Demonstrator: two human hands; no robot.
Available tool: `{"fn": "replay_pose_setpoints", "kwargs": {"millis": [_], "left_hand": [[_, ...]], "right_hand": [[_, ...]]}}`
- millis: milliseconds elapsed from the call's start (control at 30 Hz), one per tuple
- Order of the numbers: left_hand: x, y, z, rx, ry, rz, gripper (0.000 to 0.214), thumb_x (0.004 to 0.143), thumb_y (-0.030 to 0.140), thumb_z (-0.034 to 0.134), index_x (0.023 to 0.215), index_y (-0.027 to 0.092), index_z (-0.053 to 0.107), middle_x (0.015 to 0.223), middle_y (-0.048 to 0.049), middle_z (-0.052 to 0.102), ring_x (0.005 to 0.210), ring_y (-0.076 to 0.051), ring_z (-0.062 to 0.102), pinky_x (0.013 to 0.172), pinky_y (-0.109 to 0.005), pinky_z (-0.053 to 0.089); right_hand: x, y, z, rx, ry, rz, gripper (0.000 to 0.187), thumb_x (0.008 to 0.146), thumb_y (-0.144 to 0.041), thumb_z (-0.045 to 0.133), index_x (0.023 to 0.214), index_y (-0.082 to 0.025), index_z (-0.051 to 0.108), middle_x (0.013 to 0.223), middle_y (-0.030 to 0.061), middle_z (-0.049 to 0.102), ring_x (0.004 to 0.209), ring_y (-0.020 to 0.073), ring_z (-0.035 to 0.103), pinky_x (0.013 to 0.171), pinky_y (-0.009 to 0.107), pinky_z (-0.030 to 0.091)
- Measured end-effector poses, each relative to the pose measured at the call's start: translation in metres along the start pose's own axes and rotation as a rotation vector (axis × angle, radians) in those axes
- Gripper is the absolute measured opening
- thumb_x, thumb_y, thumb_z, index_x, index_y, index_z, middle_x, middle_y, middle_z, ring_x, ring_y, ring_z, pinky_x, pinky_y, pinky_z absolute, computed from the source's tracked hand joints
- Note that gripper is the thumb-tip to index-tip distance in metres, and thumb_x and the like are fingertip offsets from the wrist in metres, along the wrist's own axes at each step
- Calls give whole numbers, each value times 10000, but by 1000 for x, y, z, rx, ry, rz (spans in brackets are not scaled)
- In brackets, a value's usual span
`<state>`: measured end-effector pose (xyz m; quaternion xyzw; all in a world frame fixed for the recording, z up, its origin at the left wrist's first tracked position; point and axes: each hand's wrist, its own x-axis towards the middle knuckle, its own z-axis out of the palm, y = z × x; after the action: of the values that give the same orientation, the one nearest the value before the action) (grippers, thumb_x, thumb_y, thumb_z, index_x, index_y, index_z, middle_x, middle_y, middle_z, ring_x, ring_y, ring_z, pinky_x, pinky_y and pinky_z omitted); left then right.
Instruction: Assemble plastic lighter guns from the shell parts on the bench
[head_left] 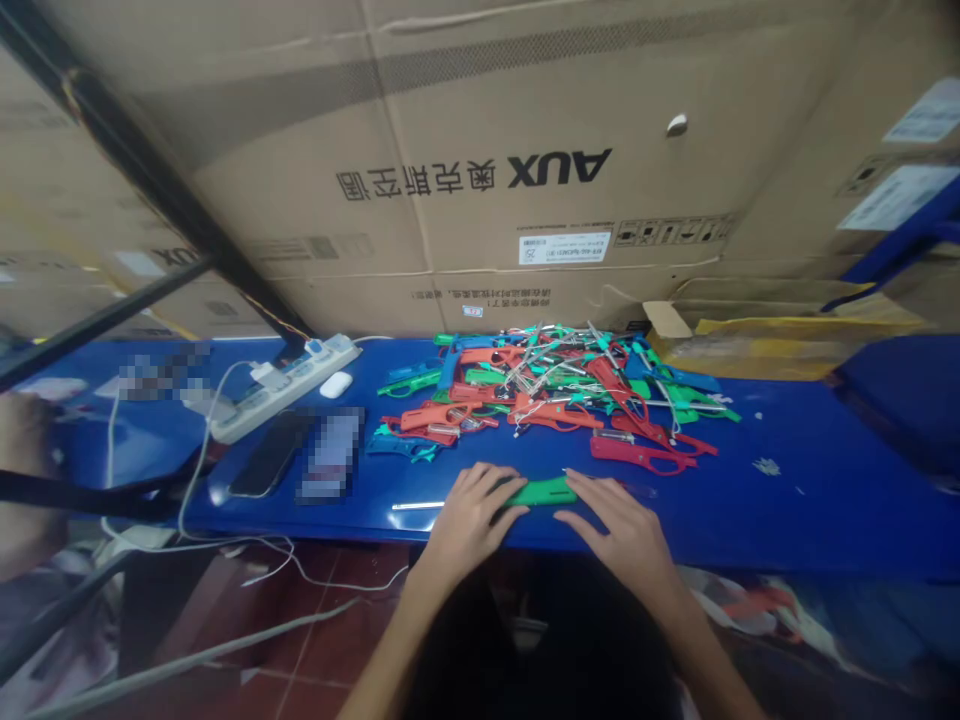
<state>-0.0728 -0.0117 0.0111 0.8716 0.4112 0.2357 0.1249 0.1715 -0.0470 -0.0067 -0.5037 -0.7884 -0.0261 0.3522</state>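
Observation:
A green plastic part (541,491) lies flat on the blue table (787,500) near its front edge. My left hand (469,515) grips the part's left end, fingers curled over it. My right hand (619,520) presses down on the right end with fingers laid close together. Just behind them spreads a pile of red, green and blue plastic parts (555,395) mixed with thin metal pieces. A short metal rod (417,506) lies left of my left hand.
Two phones (271,452) and a white power strip (281,388) with cables lie at the table's left, beside a white earbud case (335,384). Large cardboard boxes (525,160) wall the back. A yellow-lined open box (780,340) sits at the right. Another person's arm (22,480) is at far left.

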Motion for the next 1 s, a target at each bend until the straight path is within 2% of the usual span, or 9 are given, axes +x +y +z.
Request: {"fn": "replay_pose_setpoints", "kwargs": {"millis": [100,233,300,400,500,667,733,833,1000], "left_hand": [[1,2,-1,27,-13,12,295,1014,332,604,1279,223,670,1242,-100,708,1117,-253,615,913,-430,512],[3,1,-1,25,-15,27,295,1013,320,599,1287,230,662,1227,-110,711,1124,-258,630,930,-439,527],[2,1,-2,37,18,36,283,1005,300,609,1273,224,660,1228,-103,716,1166,-268,620,1019,-493,491],[2,2,-5,68,66,6,256,996,263,610,1246,228,657,1231,-82,717,1252,-285,578,1170,-608,334],[7,7,-6,63,22,-66,289,981,296,636,1263,232,634,1242,-84,696,1290,-296,544,1213,-656,226],[32,25,7,32,-33,-33,491,953,475,667,1337,186,566,1270,-110,652,1274,-303,533,1221,-606,240],[39,33,17,12,-20,-19,520,944,516,658,1331,182,566,1270,-113,649,1251,-307,543,1178,-565,318],[40,42,30,-22,36,-73,504,942,510,658,1315,180,579,1253,-117,654,1228,-313,545,1078,-497,414],[33,42,39,-30,58,-79,402,950,437,679,1256,185,614,1215,-104,673,1178,-291,577,1013,-454,437]], "right_hand": [[1,-3,-1,67,46,42,333,987,-325,638,1295,-208,688,1130,95,796,961,235,776,904,379,637],[0,-2,-3,108,299,178,249,997,-212,587,1219,-226,700,939,66,792,706,179,731,771,343,630],[-3,4,-5,70,335,241,194,997,-234,591,1155,-225,705,965,75,773,784,200,723,804,379,603],[-11,18,-11,-67,182,251,217,1015,-350,578,1145,-226,700,1063,87,748,948,252,698,880,431,548],[-17,33,-19,-157,55,253,321,1043,-439,498,1154,-217,702,1051,93,732,950,265,670,864,424,527],[-8,43,-37,18,-77,318,243,999,-429,587,977,-239,736,1008,69,733,965,261,651,857,402,526],[-1,41,-43,182,16,415,171,918,-400,712,959,-240,755,1016,66,750,980,268,659,890,419,521],[9,32,-40,434,217,554,168,816,-340,814,923,-225,756,897,42,755,837,224,690,808,371,545],[29,13,-5,547,505,605,202,880,-385,733,889,-204,644,845,12,678,700,148,657,640,283,534]]}}
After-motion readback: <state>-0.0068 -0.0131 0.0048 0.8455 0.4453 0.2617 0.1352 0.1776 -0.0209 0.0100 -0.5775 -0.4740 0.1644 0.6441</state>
